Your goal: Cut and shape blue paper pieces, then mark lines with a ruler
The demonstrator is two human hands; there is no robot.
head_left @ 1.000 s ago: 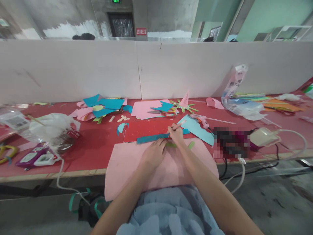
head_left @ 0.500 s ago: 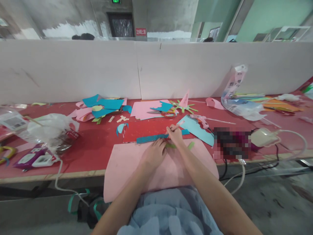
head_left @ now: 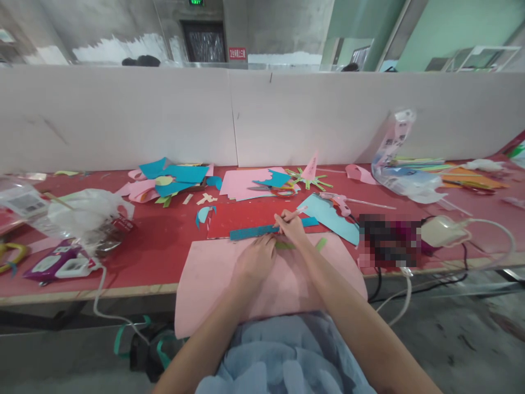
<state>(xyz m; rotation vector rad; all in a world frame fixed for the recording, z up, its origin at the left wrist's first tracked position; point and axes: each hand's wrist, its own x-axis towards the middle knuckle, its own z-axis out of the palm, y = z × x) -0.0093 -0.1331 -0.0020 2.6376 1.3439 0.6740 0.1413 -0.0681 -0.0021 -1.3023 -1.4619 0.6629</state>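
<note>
My right hand [head_left: 290, 227] is closed around a pale pink pen [head_left: 300, 210], its lower end down at a long blue strip [head_left: 248, 232]. The tip itself is hidden by my fingers. My left hand [head_left: 259, 254] lies flat with its fingers stretched out against the strip's near edge. Under both hands spreads a large pink sheet [head_left: 209, 279] that hangs over the table edge. Behind the strip is a red board [head_left: 241, 216]. Green paper pieces [head_left: 321, 244] lie on the pink sheet beside my right wrist.
Scissors [head_left: 283, 191] lie on pink paper at the back. A pink glue gun [head_left: 340, 203] rests by light blue paper [head_left: 332, 221]. Plastic bags [head_left: 88, 213] and a purple-white device [head_left: 61, 264] are at left. A white partition [head_left: 164, 117] stands behind.
My right hand has shifted slightly left along the blue strip with the pen. My left hand stays in nearly the same place.
</note>
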